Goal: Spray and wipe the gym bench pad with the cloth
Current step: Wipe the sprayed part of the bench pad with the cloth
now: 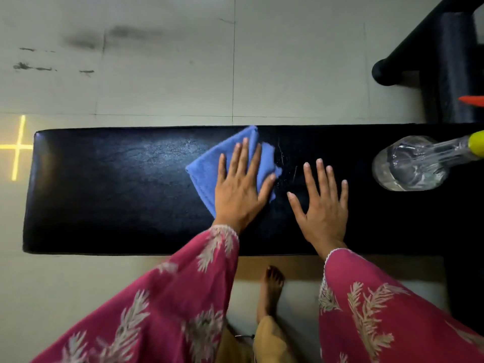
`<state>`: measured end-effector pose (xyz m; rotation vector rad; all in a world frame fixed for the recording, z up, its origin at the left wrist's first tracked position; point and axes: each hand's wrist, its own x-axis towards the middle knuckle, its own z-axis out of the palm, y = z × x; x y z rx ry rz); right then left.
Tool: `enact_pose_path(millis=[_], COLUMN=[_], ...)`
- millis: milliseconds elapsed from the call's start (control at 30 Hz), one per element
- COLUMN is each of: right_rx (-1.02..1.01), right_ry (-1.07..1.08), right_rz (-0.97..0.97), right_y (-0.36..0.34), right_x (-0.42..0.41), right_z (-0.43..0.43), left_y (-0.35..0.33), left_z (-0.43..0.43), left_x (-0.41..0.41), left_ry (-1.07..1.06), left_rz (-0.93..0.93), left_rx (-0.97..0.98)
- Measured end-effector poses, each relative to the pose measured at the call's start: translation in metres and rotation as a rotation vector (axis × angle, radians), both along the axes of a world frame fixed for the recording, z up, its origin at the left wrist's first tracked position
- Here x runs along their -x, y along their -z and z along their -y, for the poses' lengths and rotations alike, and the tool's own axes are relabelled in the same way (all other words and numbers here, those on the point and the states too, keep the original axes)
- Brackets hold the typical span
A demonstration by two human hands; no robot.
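blue cloth (209, 176) on black bench pad (117, 189); pink sleeves (183, 297) with pale leaf pattern.

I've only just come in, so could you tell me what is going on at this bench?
A person is wiping the black bench pad with a blue cloth. The left hand lies flat on the cloth near the pad's middle, and the right hand rests flat on the bare pad beside it. Fine droplets show between the hands. A clear spray bottle stands on the pad at the person's right, untouched.
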<state>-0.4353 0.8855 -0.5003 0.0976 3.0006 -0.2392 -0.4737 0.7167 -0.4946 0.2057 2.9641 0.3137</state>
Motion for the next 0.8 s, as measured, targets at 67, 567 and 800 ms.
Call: enact_pose_path(millis=[67,567,800], right_rx=[0.002,0.000,0.151], right_ry=[0.005,0.004,0.017], right_rz=[0.002,0.060,-0.168], right_y=[-0.001,-0.005,-0.029], right_x=[0.000,0.002,0.016], right_z=[0.000,-0.001,0.074], left_y=[0.002,-0.018,-0.001], left_z=[0.020,0.052,0.136], left_x=[-0.020,0.008,-0.008], left_ry=[0.075,-0.194,-0.370], left_rz=[-0.026,-0.006,0.038], left_rx=[0.017,-0.230,0.004])
